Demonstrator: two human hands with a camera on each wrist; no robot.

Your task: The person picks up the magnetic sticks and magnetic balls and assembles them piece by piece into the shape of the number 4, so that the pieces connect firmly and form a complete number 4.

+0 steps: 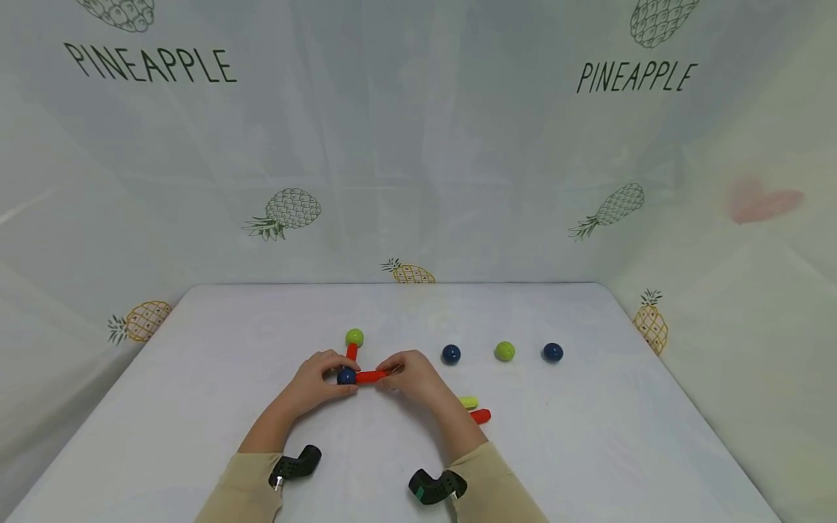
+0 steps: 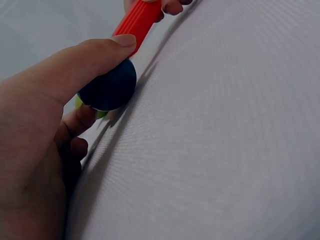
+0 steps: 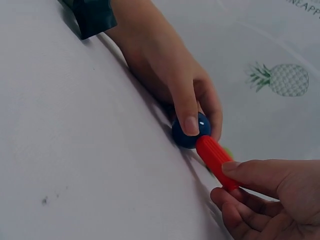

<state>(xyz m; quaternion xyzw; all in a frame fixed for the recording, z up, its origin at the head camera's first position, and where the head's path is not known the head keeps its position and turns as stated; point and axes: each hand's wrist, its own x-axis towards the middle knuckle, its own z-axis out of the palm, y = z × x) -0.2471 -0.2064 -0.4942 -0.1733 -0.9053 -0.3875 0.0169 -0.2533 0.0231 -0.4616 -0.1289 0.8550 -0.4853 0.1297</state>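
My left hand [image 1: 318,379] grips a dark blue ball [image 1: 346,376] between thumb and fingers, low over the white table. A red ridged stick [image 1: 370,377] meets the ball's right side, and my right hand [image 1: 410,376] pinches its far end. In the right wrist view the stick [image 3: 215,155] runs straight from the blue ball [image 3: 186,139] to the right thumb and fingers. From the same ball another red stick [image 1: 352,352] points away toward the back, with a green ball [image 1: 354,337] at its end. The left wrist view shows the left thumb lying across ball and stick.
To the right on the table [image 1: 588,436] lie a dark blue ball [image 1: 451,354], a green ball [image 1: 505,351] and another dark blue ball [image 1: 552,353]. A yellow-green stick [image 1: 468,402] and a red stick [image 1: 481,416] are partly hidden behind the right forearm. A pineapple-print curtain [image 1: 418,145] hangs behind.
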